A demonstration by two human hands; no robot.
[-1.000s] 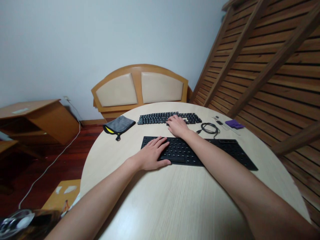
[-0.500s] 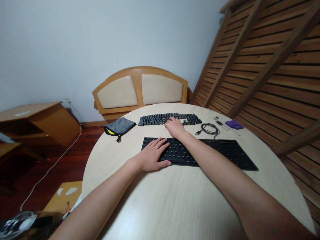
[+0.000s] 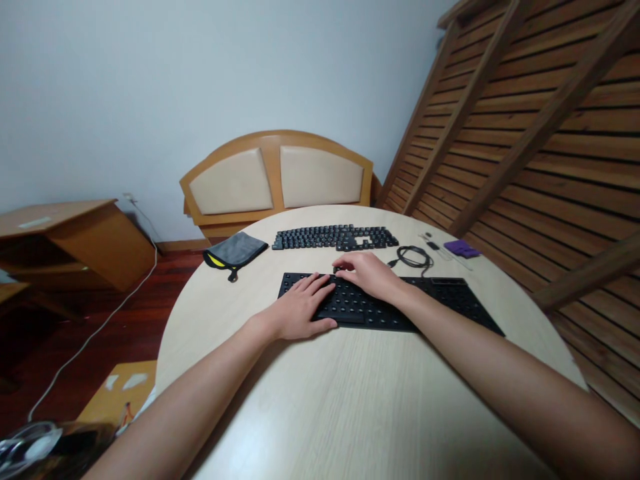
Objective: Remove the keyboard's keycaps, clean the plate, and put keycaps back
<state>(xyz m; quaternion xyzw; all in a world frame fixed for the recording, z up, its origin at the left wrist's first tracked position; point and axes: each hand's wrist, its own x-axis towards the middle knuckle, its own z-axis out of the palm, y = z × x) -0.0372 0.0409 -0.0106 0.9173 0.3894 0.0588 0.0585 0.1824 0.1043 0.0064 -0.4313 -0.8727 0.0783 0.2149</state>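
Observation:
A black keyboard base [image 3: 367, 312] without its keycaps lies across the table in front of me. My left hand [image 3: 305, 308] rests flat on its left part, fingers spread. Over the base's back edge, my right hand [image 3: 367, 272] is pinched on a small dark keycap [image 3: 335, 269], mostly hidden by the fingers. Behind the base, loose black keycaps [image 3: 310, 238] are laid out in keyboard order, with a gap showing at the right of the layout.
On the round table [image 3: 300, 400], a grey cloth with yellow lining [image 3: 239, 249] lies left. To the right are a coiled USB cable [image 3: 416, 255], small tools [image 3: 445, 251] and a purple cloth [image 3: 461, 249]. A headboard [image 3: 276, 170] stands behind; wooden slats [image 3: 525, 147] rise at right.
My right hand has come back from the laid-out keycaps to the base's back edge, with a keycap at its fingertips. The left hand keeps its place on the base.

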